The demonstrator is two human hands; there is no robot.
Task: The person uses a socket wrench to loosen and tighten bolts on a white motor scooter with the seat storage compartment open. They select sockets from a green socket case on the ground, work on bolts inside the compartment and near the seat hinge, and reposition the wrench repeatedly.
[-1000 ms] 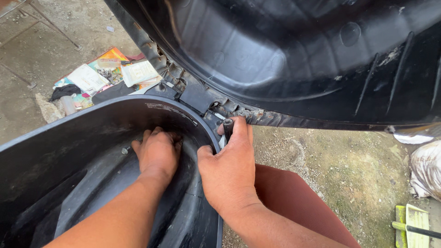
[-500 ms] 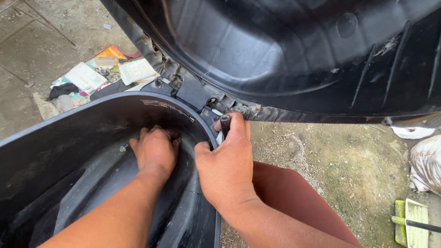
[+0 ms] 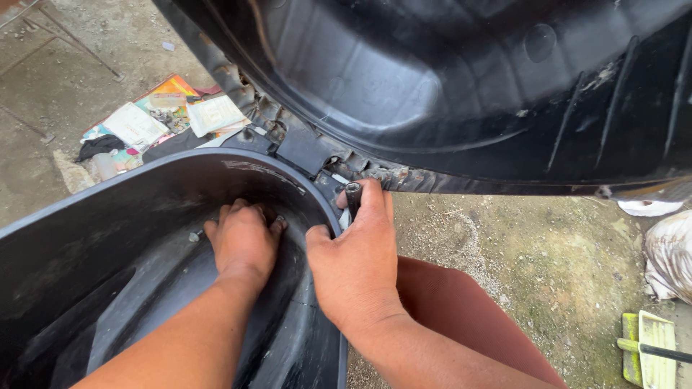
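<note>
A black plastic storage bucket (image 3: 86, 238) fills the lower left, and a raised black seat underside (image 3: 461, 86) spans the top. My left hand (image 3: 244, 240) reaches inside the bucket, fingers curled against its front wall near a small bolt (image 3: 194, 235). My right hand (image 3: 357, 259) rests on the outside of the bucket's rim, with the thumb inside. Its fingers are closed around a short black tool handle (image 3: 353, 196) pointed at the rusty hinge bracket (image 3: 360, 171) that joins the seat to the bucket.
Papers, cards and a dark cloth (image 3: 155, 119) lie on the concrete ground at upper left. A red-brown body panel (image 3: 461, 310) sits under my right forearm. A yellow-green brush (image 3: 652, 346) and a white bag (image 3: 667, 252) lie at the right edge.
Both hands stay at the bucket's front rim. My right hand has shifted slightly up toward the hinge, and the black tool handle now shows above its fingers.
</note>
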